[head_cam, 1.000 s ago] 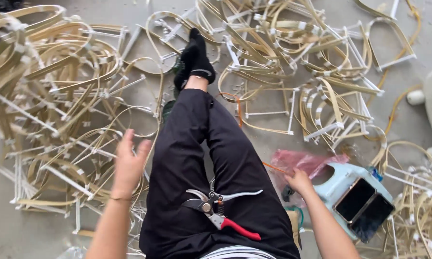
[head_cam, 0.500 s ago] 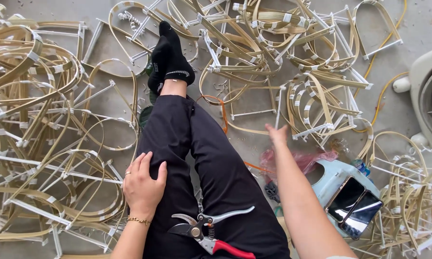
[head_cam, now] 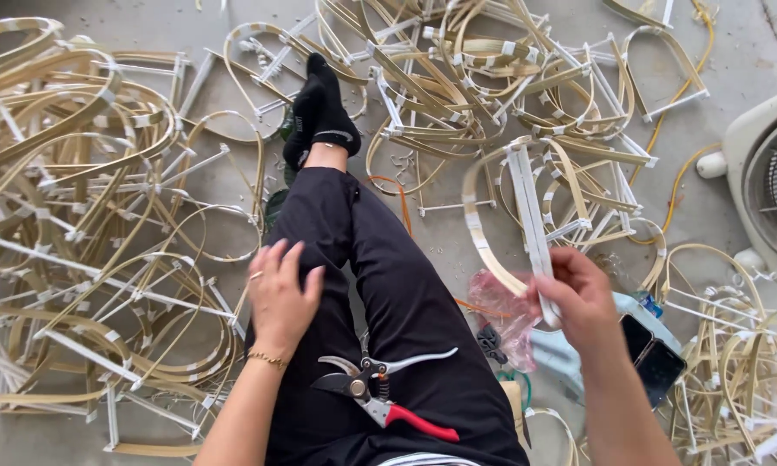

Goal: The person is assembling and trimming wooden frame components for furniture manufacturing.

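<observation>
Right hand (head_cam: 578,298) gripped a bamboo hoop frame (head_cam: 527,216), fingers closed round the lower end of its white bar. Bar's long axis ran near upright in view, pointing away from the person toward the floor's far edge; the tan loop bulged left. Left hand (head_cam: 281,298) lay flat on the black-trousered leg (head_cam: 380,285), fingers spread, holding nothing. Red-handled pruning shears (head_cam: 380,397) rested on the lap.
</observation>
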